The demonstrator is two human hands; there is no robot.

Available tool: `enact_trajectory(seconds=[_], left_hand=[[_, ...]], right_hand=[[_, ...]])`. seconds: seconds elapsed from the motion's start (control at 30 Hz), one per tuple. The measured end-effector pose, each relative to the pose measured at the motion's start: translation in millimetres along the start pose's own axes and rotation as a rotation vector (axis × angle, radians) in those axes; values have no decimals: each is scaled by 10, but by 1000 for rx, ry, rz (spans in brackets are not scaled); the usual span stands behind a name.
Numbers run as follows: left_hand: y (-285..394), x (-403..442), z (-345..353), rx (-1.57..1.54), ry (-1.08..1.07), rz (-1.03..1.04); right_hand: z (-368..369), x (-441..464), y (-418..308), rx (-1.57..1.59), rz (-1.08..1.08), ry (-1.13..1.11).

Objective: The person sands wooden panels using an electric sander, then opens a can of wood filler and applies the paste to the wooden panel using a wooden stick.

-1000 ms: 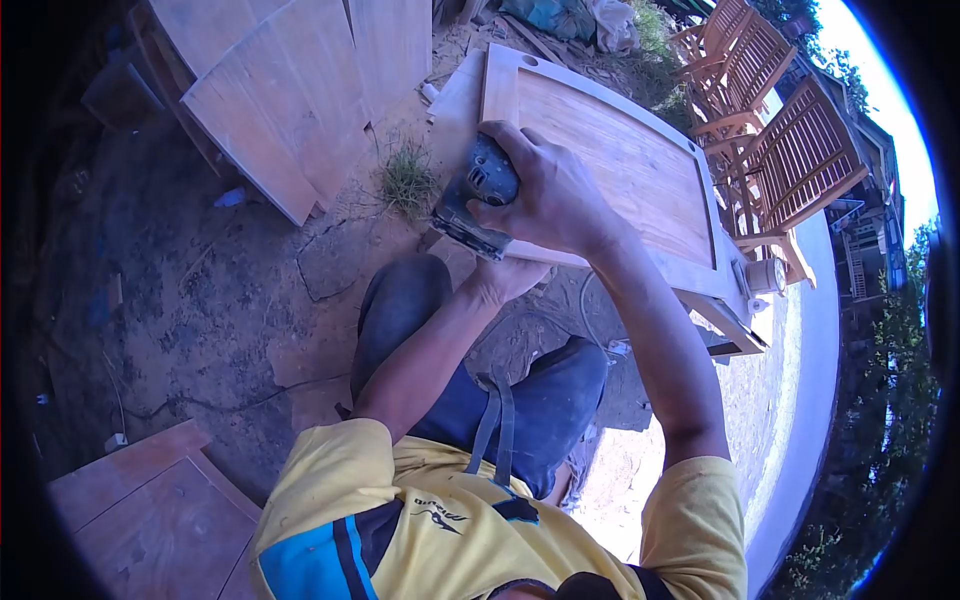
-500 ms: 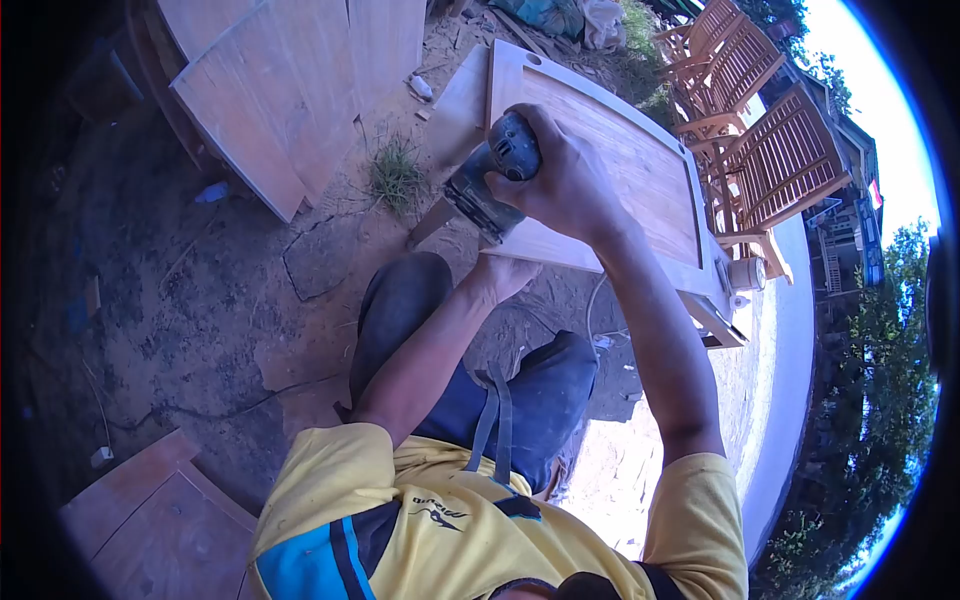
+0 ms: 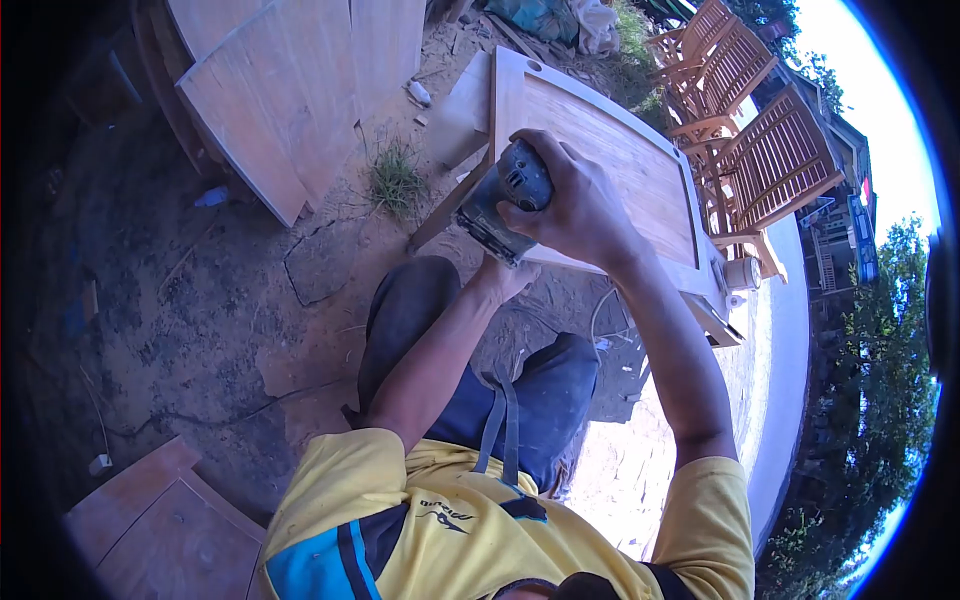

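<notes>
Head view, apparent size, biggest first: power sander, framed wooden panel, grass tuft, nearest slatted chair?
1. Framed wooden panel
2. Nearest slatted chair
3. Power sander, partly covered
4. Grass tuft

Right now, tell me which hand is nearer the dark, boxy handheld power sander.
Right: the right hand grips the sander by its rounded top. The left hand is below it in the picture, by the pale, framed wooden panel.

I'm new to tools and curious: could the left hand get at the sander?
Probably yes: the left hand is close; the right hand holds the sander by its top, leaving its lower end uncovered.
</notes>
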State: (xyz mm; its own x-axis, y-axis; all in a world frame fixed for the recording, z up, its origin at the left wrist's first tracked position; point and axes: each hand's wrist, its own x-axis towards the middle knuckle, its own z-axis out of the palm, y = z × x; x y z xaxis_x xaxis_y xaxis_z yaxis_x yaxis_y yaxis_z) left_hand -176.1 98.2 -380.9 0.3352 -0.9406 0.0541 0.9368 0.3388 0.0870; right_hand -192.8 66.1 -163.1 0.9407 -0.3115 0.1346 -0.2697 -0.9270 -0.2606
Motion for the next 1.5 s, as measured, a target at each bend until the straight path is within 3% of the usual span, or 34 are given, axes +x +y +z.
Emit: enact_trajectory(seconds=[0.07, 0.17, 0.27, 0.33, 0.37, 0.47, 0.53, 0.63, 0.8, 0.83, 0.9, 0.97, 1.07, 1.13, 1.27, 1.3, 1.4, 1.43, 1.5], left_hand=[[-10, 52, -173, -106, -187, -13], [-79, 132, -358, -100, -135, -28], [-90, 158, -397, -154, -169, 18], [-170, 178, -441, -92, 63, -23], [-129, 165, -485, -115, -62, -90], [-82, 145, -504, 35, -32, -81], [28, 87, -274, -8, -189, 10], [-5, 136, -390, -12, -200, -6], [25, 86, -192, -83, -79, -47], [8, 65, -168, 146, 42, -2], [65, 59, 6, 122, -56, 5], [78, 106, -140, 90, -198, -17], [-26, 181, -328, 44, -102, -13], [-10, 150, -162, 17, -84, -17], [21, 83, -61, -86, -36, -56], [-55, 74, 10, 70, 98, 24], [-102, 173, -411, -44, 5, 3], [-53, 184, -427, -102, -148, -16], [-28, 183, -388, -67, -102, -9]], right_hand=[[56, 381, 68, -107, -18, 38], [16, 668, 31, -172, 70, -27], [43, 438, -90, -156, -70, -12], [-20, 120, -309, -107, -110, -111], [-46, 114, -356, -111, -111, -111], [-25, 186, -401, -182, -134, -160], [-7, 570, -194, -245, -65, -82], [13, 757, 62, -144, 32, 9], [10, -74, 94, 13, 90, 84], [-12, -253, 149, 4, 114, 105], [-108, -539, 387, -6, 149, 132], [-222, -780, 605, 4, 368, 143], [-307, -870, 704, -14, 552, 132], [-249, -824, 626, -20, 541, 134], [1, -485, 181, 19, 276, 132], [57, -377, 88, -1, 237, 130], [93, 86, 128, -21, 235, 127], [70, 167, 176, -24, 260, 114], [43, 140, 182, -13, 257, 137]])
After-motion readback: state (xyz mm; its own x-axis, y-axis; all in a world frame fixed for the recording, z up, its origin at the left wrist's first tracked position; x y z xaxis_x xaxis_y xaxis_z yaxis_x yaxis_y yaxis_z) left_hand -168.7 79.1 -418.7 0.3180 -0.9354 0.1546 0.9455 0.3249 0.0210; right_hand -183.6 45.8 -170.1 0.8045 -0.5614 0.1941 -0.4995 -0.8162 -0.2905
